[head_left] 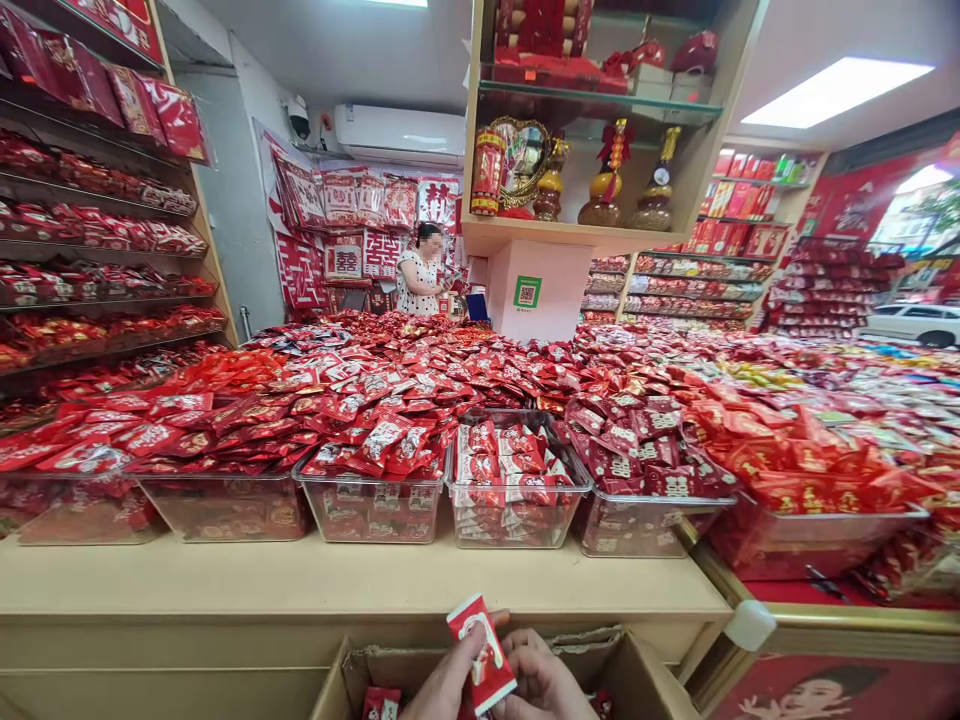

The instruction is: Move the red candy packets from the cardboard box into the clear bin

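Observation:
My left hand (444, 688) holds a small red-and-white wrapped packet (491, 672), its thumb pressed on the printed front. The packet is tilted, with white crimped ends. Close against its right edge is my right hand (546, 682), fingers curled in; whatever they hold is hidden. Both hands are over an open cardboard box (651, 680) at the bottom of the view. Inside the box, more red packets (381, 704) show to the left of my left hand.
A wooden counter (300, 580) carries clear plastic bins (375, 525) heaped with red packets. One bin (510, 530) has packets in neat rows. A white corner guard (750, 626) sits at the right. Shelves (97, 180) line the left; a person (421, 275) stands at the back.

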A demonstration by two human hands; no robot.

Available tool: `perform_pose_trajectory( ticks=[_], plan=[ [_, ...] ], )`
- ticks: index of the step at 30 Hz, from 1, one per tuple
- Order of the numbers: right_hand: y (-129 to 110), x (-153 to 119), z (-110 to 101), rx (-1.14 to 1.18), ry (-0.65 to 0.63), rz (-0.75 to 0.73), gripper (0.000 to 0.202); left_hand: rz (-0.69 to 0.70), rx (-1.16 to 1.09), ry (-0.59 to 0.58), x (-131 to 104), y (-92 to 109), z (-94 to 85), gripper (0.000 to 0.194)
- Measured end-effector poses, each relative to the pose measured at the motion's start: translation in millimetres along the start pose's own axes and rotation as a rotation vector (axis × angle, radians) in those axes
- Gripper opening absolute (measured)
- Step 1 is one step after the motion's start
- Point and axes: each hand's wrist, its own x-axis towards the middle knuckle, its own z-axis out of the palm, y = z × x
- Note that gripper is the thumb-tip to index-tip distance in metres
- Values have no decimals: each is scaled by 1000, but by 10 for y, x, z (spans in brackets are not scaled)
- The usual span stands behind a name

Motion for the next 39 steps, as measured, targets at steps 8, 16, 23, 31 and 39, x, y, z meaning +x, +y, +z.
perform_pose_trajectory(
  ticks=[8,16,23,31,39],
  plan=[
    [-388,50,-278,111,186,248,28,-116,-565,17,-34,149,1,36],
    [-425,28,-242,123,170,234,28,-37,-277,170,21,22,143,30],
    [-296,47,-156,190,98,246,30,68,-112,277,69,-19,186,35],
    [-390,25,-210,273,106,349,32,123,-82,128,51,19,115,32],
    [-444,15,-243,234,122,313,32,17,-179,61,-4,109,126,36]
  ],
)
